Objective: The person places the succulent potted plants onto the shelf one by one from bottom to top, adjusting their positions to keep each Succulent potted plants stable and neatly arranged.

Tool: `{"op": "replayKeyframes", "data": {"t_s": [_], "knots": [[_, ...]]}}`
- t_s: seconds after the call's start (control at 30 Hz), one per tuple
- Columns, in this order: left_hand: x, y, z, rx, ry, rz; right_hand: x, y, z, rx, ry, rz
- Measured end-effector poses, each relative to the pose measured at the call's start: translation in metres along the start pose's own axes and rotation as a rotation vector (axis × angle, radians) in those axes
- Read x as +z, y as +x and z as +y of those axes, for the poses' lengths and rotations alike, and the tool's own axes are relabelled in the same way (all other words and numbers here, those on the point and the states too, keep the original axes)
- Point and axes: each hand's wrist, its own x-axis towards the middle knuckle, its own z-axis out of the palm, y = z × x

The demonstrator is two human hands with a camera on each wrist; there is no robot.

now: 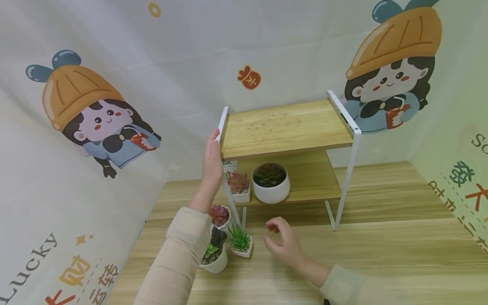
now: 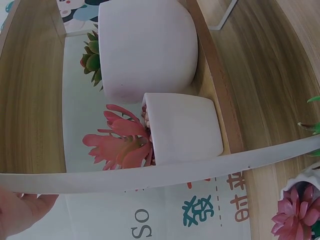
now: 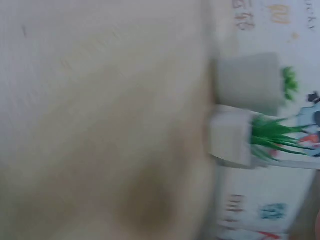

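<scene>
My left hand (image 1: 212, 159) rests against the upper left side of a white metal-framed wooden shelf (image 1: 286, 127), fingers along the outside of the frame. Its fingers (image 2: 35, 205) show beside the white bar in the left wrist view. My right hand (image 1: 284, 243), thumb and fingers loosely curved, holds nothing and hovers in front of the shelf. Just left of it is a spiky green plant (image 1: 241, 241) in a small white pot. On the lower board stand a large round white pot (image 1: 271, 190) with a dark green succulent and a small white pot (image 2: 185, 127) with a red succulent.
On the wooden table (image 1: 381, 254), a pink succulent (image 1: 219, 214) in a white pot stands by the shelf's left leg. Ahead of it is a white pot (image 1: 216, 263) with a green succulent, partly behind the left sleeve. A printed cloth backdrop (image 1: 190, 84) surrounds the table.
</scene>
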Motion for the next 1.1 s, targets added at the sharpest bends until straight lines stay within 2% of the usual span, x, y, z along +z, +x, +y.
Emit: {"op": "replayKeyframes", "data": {"t_s": [0.07, 0.13, 0.3, 0.4, 0.5, 0.7, 0.87, 1.1], "knots": [[0.000, 0.000, 0.000, -0.002, -0.001, -0.004, 0.008, -0.011, 0.008, 0.066, 0.002, -0.022], [0.000, 0.000, 0.000, -0.001, 0.000, -0.007, 0.015, -0.020, 0.015, 0.170, 0.013, -0.076], [0.000, 0.000, 0.000, 0.006, -0.004, -0.003, 0.029, -0.034, 0.030, 0.456, 0.014, -0.347], [0.000, 0.000, 0.000, 0.009, -0.006, -0.001, 0.037, -0.037, 0.035, 0.535, 0.014, -0.462], [0.000, 0.001, 0.000, 0.011, -0.003, -0.004, 0.045, -0.037, 0.035, 0.563, 0.005, -0.480], [0.000, 0.001, 0.000, 0.008, -0.008, 0.000, 0.061, -0.028, 0.031, 0.575, -0.090, -0.463], [0.000, 0.000, 0.000, 0.006, -0.031, 0.002, 0.069, -0.022, 0.031, 0.546, -0.168, -0.453], [0.001, 0.000, 0.000, 0.013, -0.024, 0.004, 0.072, -0.020, 0.026, 0.550, -0.165, -0.461]]}}
